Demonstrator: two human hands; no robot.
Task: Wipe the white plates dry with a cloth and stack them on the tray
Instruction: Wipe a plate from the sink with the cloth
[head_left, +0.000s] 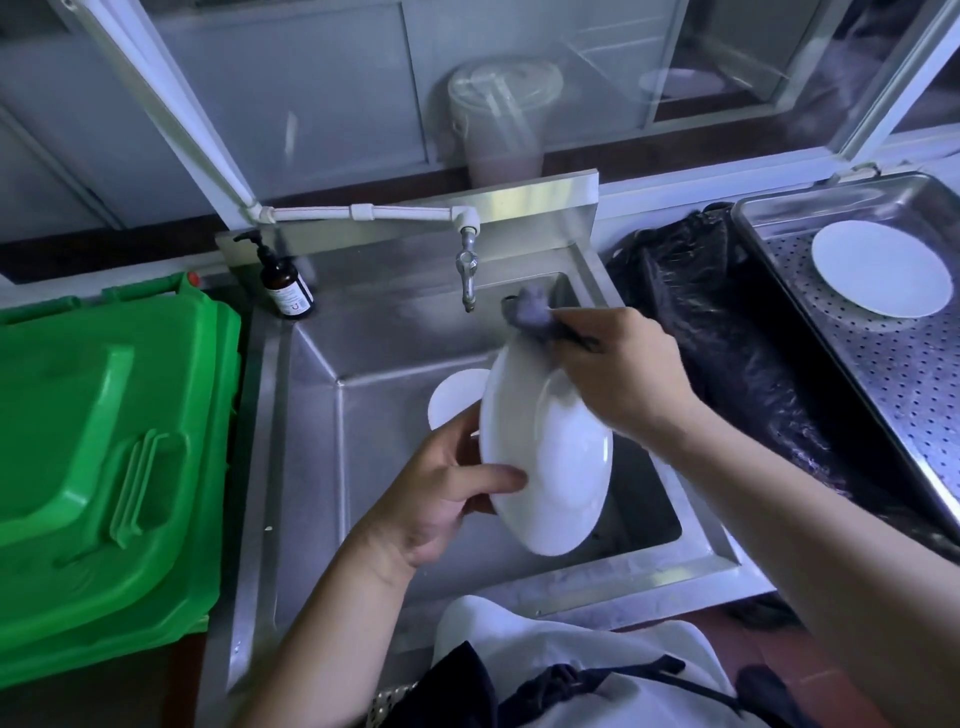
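My left hand (436, 488) grips a white plate (545, 462) by its lower left rim, holding it tilted on edge over the steel sink (311, 395). My right hand (618, 369) presses a grey cloth (530, 312) against the plate's upper edge. Another white plate (452, 395) lies in the sink basin, partly hidden behind the held one. One white plate (880, 275) lies face down on the perforated steel tray (883, 364) at the right.
A tap (467, 270) hangs over the basin just left of the cloth. A brown pump bottle (285, 286) stands at the sink's back left corner. A green lidded bin (104, 441) sits to the left. A black plastic bag (727, 332) lies between sink and tray.
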